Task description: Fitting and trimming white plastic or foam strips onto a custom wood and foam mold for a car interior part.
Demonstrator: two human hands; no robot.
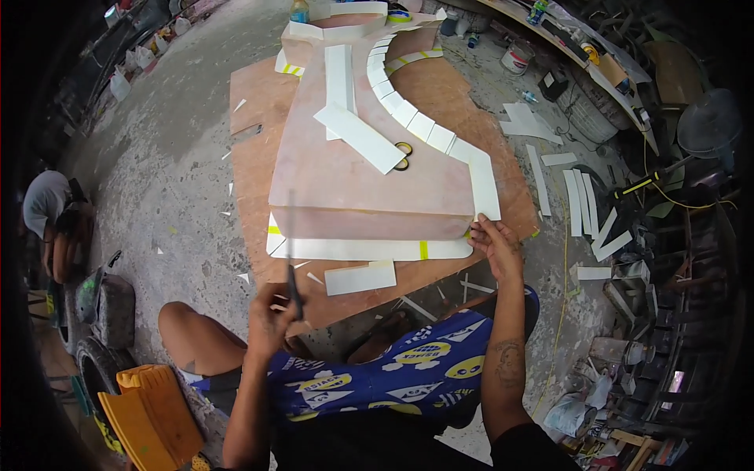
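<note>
A person sits on a concrete floor, seen from above, knees and blue patterned shorts at the bottom of the view. Ahead of them at 12 o'clock lies a plywood sheet [471, 102], and on it a large, flat pink form [345, 169] with a curved edge.

White strips are fixed round the form. One long strip [369, 250] runs along the form's near edge, its long axis going from 9 to 3 o'clock across the person's front, with two short yellow tape marks on it. A chain of shorter white pieces [408, 110] follows the curve away toward 1 o'clock.

The right hand [493, 242] is at the 3 o'clock end of the long strip, at the form's near right corner. Its fingers are bent and press down on the strip's end; it is touching, not lifting.

The left hand [271, 318] is lower, at about 7 o'clock from the form, off the strip and near the plywood's front edge. It is closed round a thin dark blade or rod [291, 259] that stands nearly upright, its upper end rising in front of the strip's left part. What kind of tool it is cannot be told.

So the right hand is on the strip, and the left hand, with the tool, is just short of it.

A loose white offcut [360, 277] lies on the plywood between the two hands. A tape roll [403, 155] rests on top of the form. More white strips [585, 206] lie scattered on the floor at 3 o'clock. Another person [51, 224] crouches far off at 9 o'clock.
</note>
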